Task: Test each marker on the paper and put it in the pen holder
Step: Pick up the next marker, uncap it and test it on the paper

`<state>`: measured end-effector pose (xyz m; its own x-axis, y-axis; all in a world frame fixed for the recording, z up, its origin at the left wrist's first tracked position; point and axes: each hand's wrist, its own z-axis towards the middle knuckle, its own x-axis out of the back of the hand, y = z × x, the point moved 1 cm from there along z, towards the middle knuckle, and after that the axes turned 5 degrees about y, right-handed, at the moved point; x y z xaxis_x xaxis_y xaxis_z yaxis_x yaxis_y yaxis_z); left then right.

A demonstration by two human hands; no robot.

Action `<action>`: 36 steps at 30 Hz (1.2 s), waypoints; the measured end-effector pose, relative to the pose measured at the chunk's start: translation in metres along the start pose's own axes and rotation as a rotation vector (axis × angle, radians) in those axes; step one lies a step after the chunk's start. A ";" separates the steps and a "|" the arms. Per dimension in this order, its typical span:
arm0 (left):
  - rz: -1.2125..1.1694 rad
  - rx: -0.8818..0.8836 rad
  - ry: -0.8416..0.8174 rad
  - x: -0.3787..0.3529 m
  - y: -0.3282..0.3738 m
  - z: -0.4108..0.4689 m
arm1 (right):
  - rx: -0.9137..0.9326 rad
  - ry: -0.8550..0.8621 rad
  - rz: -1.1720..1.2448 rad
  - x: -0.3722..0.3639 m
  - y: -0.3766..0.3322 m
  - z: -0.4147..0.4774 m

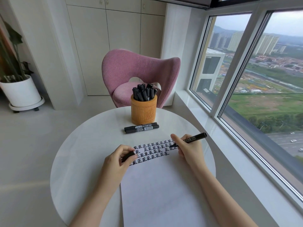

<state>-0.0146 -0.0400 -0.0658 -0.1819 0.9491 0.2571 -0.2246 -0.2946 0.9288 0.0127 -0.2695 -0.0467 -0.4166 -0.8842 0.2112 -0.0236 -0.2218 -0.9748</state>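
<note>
On round white tabletop [78, 145], paper [160, 185] with rows of black marks. Black marker [191, 139] pinched in right hand [188, 151], tip on paper; cap [128, 156] gripped in left hand [118, 159]. Beyond, two markers [141, 127] lying beside filled pen holder [144, 112].

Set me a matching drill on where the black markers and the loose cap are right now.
1. uncapped black marker
2. short black cap
3. pair of capped black markers
4. cluster of black markers

A. lying on the round white table
B. pinched in the left hand
C. standing in the orange carved pen holder
D. held in the right hand, tip on the white paper sheet

Pairs: 1-D, 2-B, 3-A, 4-C.
</note>
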 end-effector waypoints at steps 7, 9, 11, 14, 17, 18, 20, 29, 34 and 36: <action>0.021 0.003 0.014 0.000 -0.003 0.000 | 0.048 0.068 -0.031 -0.002 0.005 -0.001; 0.032 -0.003 0.012 -0.001 -0.003 -0.001 | 0.064 0.069 -0.046 -0.002 0.006 -0.001; 0.039 -0.007 0.013 -0.001 -0.003 -0.001 | 0.074 0.064 -0.055 -0.003 0.007 -0.001; 0.051 -0.009 0.013 0.000 -0.004 0.000 | 0.087 0.058 -0.070 -0.003 0.008 -0.001; 0.054 -0.013 0.018 0.000 -0.003 -0.001 | 0.093 0.042 -0.095 -0.003 0.008 -0.001; 0.054 -0.013 0.018 -0.001 -0.003 -0.001 | 0.094 0.039 -0.101 -0.004 0.008 -0.001; 0.053 -0.013 0.017 -0.001 -0.002 -0.001 | 0.100 0.038 -0.100 -0.004 0.008 -0.001; 0.053 -0.010 0.012 -0.001 -0.005 -0.001 | 0.104 0.028 -0.116 -0.006 0.006 -0.002; 0.051 -0.014 0.002 -0.001 -0.006 0.000 | 0.116 0.048 -0.140 -0.007 0.006 -0.003; 0.049 -0.017 0.002 -0.001 -0.005 -0.001 | 0.108 0.068 -0.145 -0.007 0.007 -0.002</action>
<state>-0.0138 -0.0396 -0.0711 -0.1949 0.9332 0.3018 -0.2318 -0.3428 0.9104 0.0135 -0.2642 -0.0552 -0.4765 -0.8108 0.3400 0.0083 -0.3908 -0.9204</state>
